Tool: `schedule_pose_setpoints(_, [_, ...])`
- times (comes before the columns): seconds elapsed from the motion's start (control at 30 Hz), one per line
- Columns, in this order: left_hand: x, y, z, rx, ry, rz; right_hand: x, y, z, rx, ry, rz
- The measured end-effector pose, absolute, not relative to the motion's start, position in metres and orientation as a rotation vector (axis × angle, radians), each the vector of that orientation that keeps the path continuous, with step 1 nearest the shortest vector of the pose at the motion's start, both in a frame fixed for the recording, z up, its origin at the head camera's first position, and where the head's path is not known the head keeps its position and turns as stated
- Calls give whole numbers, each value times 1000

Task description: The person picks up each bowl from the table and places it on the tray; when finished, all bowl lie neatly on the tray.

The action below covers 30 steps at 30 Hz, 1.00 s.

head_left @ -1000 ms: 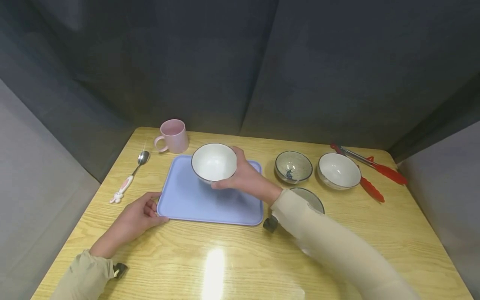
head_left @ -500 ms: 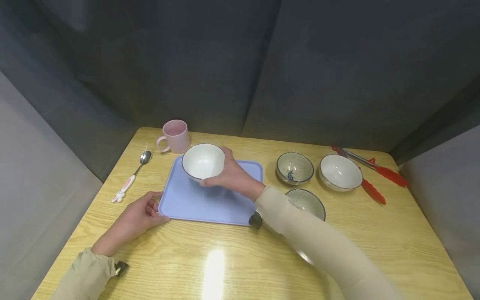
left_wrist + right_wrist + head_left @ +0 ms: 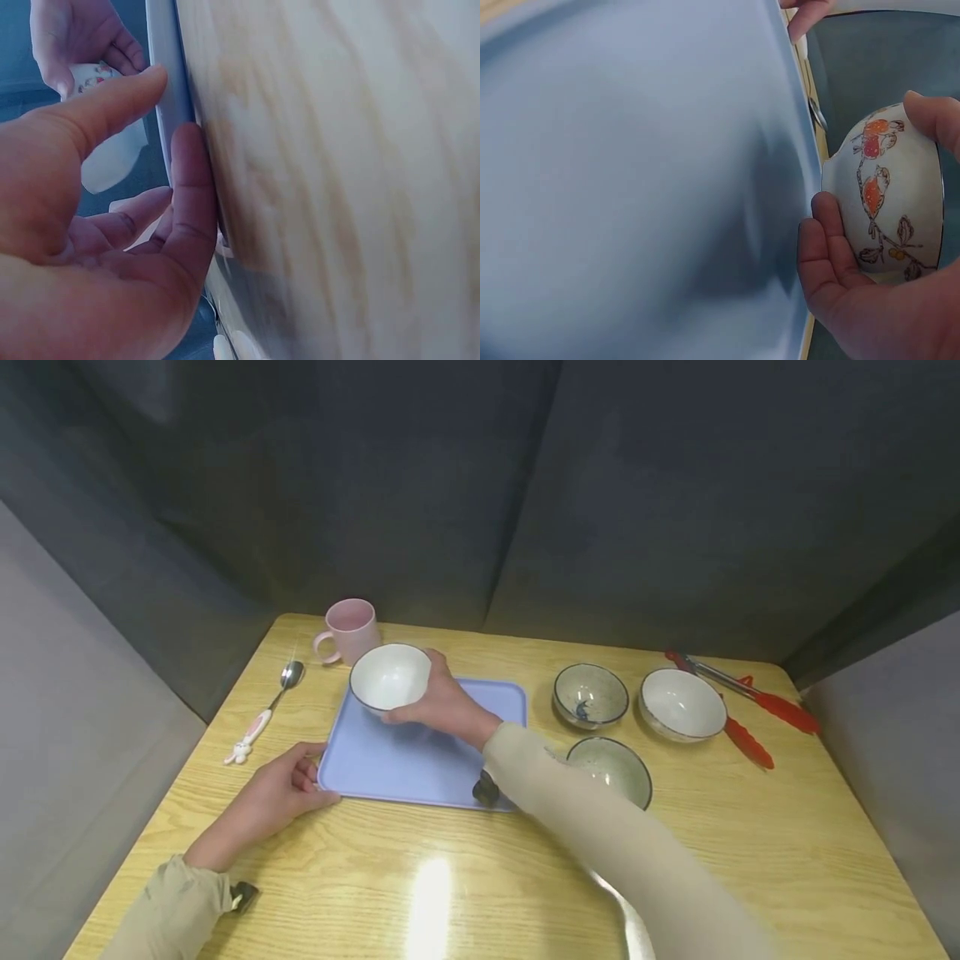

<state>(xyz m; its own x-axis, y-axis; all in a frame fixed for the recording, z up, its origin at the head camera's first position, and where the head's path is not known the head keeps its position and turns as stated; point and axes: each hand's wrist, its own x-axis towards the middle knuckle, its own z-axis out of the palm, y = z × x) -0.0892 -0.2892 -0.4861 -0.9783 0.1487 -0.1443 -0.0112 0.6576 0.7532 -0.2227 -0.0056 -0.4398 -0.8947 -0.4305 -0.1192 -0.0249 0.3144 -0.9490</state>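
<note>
White china bowl (image 3: 386, 681), painted outside with orange-red birds on a branch, is held in a person's right hand (image 3: 442, 702) above the back left part of a pale blue tray (image 3: 405, 768), casting a shadow on it. Left hand (image 3: 277, 793) grips the tray's front left corner, thumb at the front edge; the two hands are apart. The tray lies flat on a light wooden bench (image 3: 360, 877). Behind it, to the left, stands a pink mug (image 3: 354, 633); left of it lies a spoon (image 3: 258, 724) with a rabbit-shaped handle. Right of the tray are a speckled bowl (image 3: 592, 693), a grey-green bowl (image 3: 615, 764) partly hidden by the right sleeve (image 3: 585, 810), another white bowl (image 3: 682, 702) and red-tipped tongs (image 3: 783, 710).
</note>
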Motion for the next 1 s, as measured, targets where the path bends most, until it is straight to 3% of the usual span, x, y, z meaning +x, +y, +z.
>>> schedule_pose_setpoints(1.0, [-87,-279,-476,64,2634,1208,-235,-38,-463,-375,2304,-1657])
